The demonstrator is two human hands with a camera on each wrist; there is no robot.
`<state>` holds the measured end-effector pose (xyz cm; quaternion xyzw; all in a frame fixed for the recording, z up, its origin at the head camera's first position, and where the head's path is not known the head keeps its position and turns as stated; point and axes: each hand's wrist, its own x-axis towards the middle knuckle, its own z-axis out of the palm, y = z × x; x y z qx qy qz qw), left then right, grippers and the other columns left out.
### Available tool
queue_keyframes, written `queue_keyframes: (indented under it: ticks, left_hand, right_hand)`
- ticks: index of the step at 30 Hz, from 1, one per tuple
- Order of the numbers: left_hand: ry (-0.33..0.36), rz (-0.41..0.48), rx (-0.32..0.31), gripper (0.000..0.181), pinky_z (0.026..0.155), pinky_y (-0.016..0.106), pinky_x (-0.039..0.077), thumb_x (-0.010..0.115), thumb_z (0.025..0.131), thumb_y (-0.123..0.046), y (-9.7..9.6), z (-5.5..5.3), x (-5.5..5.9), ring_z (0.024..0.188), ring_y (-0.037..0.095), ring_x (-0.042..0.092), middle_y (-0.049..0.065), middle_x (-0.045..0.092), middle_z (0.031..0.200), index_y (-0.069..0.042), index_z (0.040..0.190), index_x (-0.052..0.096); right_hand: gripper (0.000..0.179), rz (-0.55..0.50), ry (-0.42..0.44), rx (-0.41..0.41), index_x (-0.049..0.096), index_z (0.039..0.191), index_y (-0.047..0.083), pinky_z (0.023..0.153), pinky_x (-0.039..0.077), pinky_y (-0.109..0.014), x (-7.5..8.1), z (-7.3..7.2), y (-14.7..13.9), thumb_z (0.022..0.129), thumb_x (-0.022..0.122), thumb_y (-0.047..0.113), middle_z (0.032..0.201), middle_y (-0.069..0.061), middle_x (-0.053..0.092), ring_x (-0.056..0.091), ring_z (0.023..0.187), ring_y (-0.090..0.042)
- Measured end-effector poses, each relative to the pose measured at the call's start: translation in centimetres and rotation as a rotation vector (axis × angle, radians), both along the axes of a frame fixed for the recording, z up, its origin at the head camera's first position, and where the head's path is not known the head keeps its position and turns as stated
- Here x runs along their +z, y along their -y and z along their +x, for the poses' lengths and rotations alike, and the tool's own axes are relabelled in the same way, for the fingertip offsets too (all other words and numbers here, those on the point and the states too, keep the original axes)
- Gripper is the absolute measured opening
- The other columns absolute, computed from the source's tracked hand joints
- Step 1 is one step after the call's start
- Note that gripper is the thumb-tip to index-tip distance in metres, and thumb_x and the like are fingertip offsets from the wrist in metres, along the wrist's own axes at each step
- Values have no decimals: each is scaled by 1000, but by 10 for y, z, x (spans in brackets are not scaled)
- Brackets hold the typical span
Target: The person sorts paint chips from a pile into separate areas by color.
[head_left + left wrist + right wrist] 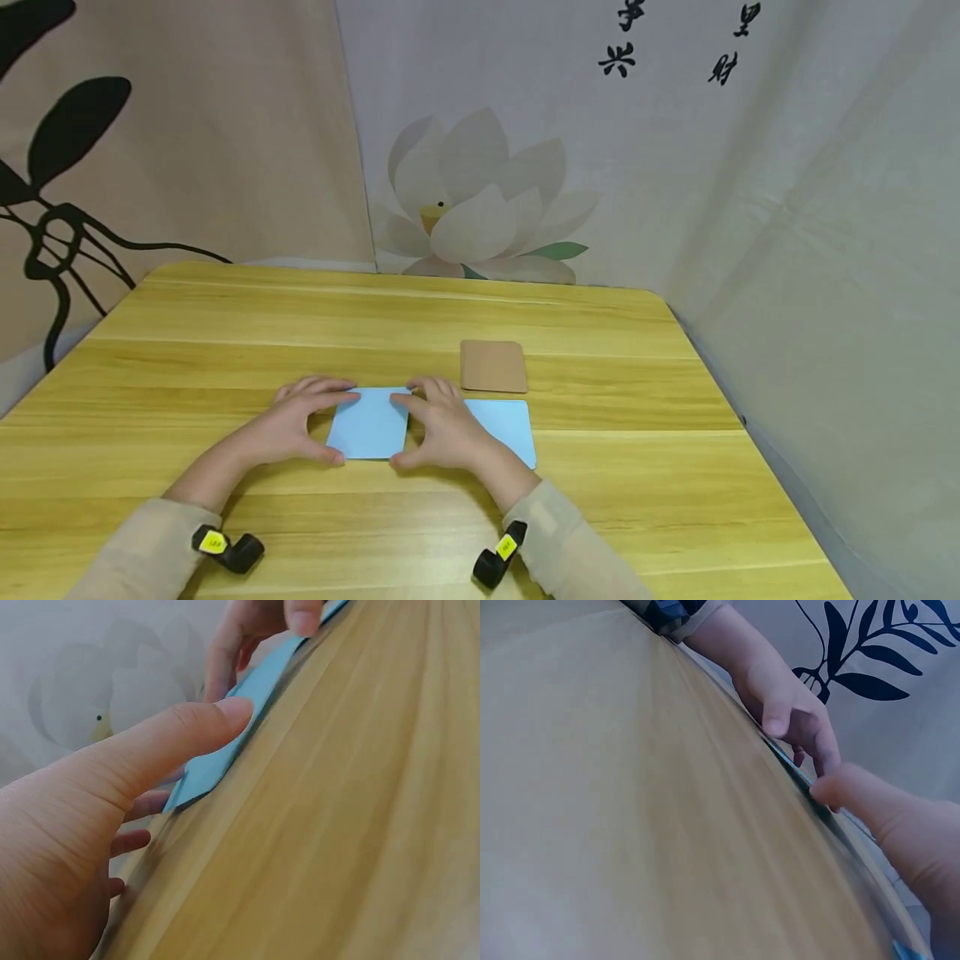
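Observation:
A light blue square card [369, 425] lies between the two hands near the middle of the table. My left hand [303, 421] holds its left side, thumb by the near corner and index finger over the far one. On the opposite side, my right hand [446, 425] grips the card in the same way. The left wrist view shows the left thumb [238, 712] on the near edge of the card [202, 776], with a dark shadow under that edge. A second blue card [510, 429], with rounded corners, is partly covered by my right hand and wrist.
Behind the second blue card lies a brown square card [493, 367] with rounded corners. The wooden table [637, 517] ends at a printed curtain [480, 192] at the back. Each sleeve carries a black wrist device [228, 548].

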<state>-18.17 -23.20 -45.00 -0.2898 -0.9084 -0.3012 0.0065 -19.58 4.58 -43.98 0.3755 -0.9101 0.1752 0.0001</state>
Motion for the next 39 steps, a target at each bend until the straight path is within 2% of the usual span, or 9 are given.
queue_keyframes:
  ticks: [7, 13, 20, 25, 30, 39]
  left_hand:
    - [-12, 12, 15, 87, 96, 68, 13, 81, 68, -54, -8, 0, 2, 131, 42, 28, 13, 39, 146, -13, 138, 53]
    - [-43, 31, 23, 83, 97, 68, 12, 80, 70, -54, -25, -2, 2, 132, 39, 27, 11, 38, 146, -15, 138, 54]
    - [-96, 43, 21, 81, 97, 61, 18, 82, 69, -50, -53, 0, 4, 131, 32, 30, 8, 41, 144, -15, 137, 56]
    - [-110, 62, 3, 80, 95, 59, 20, 83, 68, -48, -74, 4, 5, 131, 33, 30, 10, 42, 142, -14, 135, 57]
    - [-97, 45, -18, 80, 97, 57, 20, 82, 68, -49, -96, 3, 3, 131, 33, 30, 9, 43, 142, -14, 136, 57]
    - [-78, -29, -44, 81, 96, 53, 24, 79, 66, -57, -136, 2, 1, 130, 25, 33, 5, 45, 140, -17, 134, 58]
  right_hand:
    - [82, -58, 75, 18, 45, 144, 21, 109, 23, -47, 7, -6, -10, 74, 75, 51, 145, -5, 34, 24, 135, -24]
    - [80, -81, 117, 31, 44, 145, 22, 108, 22, -51, 11, -11, -27, 76, 76, 49, 147, -6, 31, 22, 137, -23]
    - [79, -100, 135, 46, 45, 144, 21, 107, 18, -54, 15, -9, -55, 75, 77, 46, 147, -7, 31, 21, 136, -25]
    - [79, -138, 122, 65, 50, 141, 18, 103, 24, -54, 15, -6, -75, 72, 80, 44, 144, -10, 35, 25, 133, -25]
    - [79, -152, 119, 56, 52, 139, 16, 101, 27, -54, 13, -2, -98, 71, 81, 42, 144, -10, 36, 26, 132, -26]
    - [79, -150, 183, 8, 54, 138, 18, 99, 32, -54, 11, 6, -137, 69, 83, 45, 143, -5, 36, 26, 132, -26]
